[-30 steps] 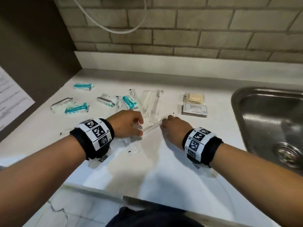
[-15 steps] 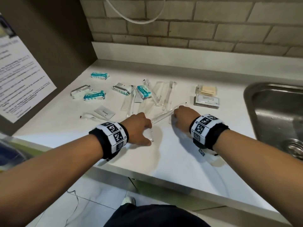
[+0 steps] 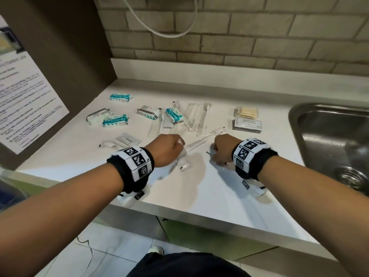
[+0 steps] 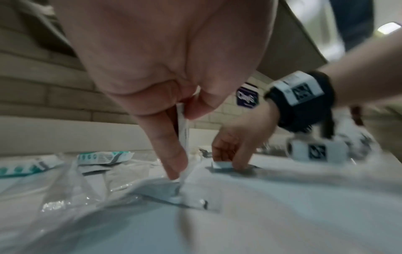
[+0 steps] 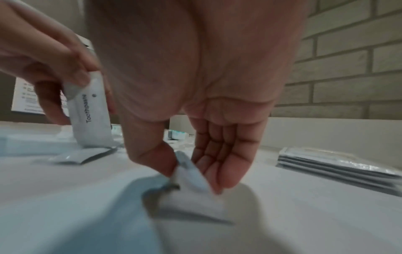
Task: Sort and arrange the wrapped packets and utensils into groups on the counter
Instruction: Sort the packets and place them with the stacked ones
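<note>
Sorting stands partly done on the tabletop. Far left of the sink, teal-printed soap packets lie scattered, ungrouped; nearer it, clear-wrapped utensils overlap loosely. The left hand pinches a white sachet marked "Toothpaste"; the right hand pinches another small sachet off the surface. Just left of the sink, stacked sachets reading "Shampoo with Conditioner" look already grouped.
</note>
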The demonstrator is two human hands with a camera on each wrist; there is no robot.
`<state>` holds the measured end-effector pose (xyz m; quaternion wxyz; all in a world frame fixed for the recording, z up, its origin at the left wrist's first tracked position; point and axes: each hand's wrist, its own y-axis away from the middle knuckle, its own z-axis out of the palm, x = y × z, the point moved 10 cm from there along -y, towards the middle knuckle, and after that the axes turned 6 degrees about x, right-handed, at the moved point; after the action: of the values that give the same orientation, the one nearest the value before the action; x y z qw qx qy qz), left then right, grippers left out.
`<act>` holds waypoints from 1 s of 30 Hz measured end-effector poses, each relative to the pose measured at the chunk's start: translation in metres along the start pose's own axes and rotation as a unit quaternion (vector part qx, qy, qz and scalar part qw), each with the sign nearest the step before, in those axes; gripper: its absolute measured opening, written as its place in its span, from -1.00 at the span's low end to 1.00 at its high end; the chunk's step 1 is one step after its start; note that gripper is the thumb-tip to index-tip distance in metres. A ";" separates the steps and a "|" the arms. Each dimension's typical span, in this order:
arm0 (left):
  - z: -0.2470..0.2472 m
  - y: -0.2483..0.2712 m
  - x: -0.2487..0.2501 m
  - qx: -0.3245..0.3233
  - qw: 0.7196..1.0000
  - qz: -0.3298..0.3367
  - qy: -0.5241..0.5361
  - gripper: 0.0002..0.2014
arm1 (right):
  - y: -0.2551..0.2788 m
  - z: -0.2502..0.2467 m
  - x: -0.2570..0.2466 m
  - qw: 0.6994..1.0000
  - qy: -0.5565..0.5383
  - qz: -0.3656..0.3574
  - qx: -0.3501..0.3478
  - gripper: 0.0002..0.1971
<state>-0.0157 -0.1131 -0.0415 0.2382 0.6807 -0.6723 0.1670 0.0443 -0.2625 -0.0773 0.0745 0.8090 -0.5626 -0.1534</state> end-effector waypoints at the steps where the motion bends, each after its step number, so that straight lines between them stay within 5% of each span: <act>1: -0.005 -0.002 -0.002 0.011 0.998 -0.018 0.054 -0.72 | 0.001 -0.003 -0.001 1.000 -0.018 -0.006 0.001 -0.67; 6: -0.006 -0.009 -0.009 0.013 0.978 -0.069 0.194 -0.70 | 0.005 -0.025 -0.004 0.984 -0.178 -0.029 0.010 -0.90; 14: 0.001 -0.009 -0.011 -0.014 0.947 -0.113 0.302 -0.65 | 0.004 -0.046 -0.024 0.914 -0.402 -0.059 -0.006 -0.85; 21: -0.011 -0.016 -0.024 -0.008 0.916 -0.131 0.378 -0.66 | -0.011 -0.058 -0.059 0.899 -0.430 -0.084 -0.006 -0.86; 30: -0.027 -0.022 -0.050 -0.017 0.892 -0.132 0.431 -0.65 | -0.030 -0.060 -0.101 0.917 -0.385 -0.101 -0.012 -0.91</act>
<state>0.0064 -0.0572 -0.0485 0.5360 0.6202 -0.4099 0.4001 0.0582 -0.1612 -0.0131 -0.1544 0.7388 -0.4612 -0.4666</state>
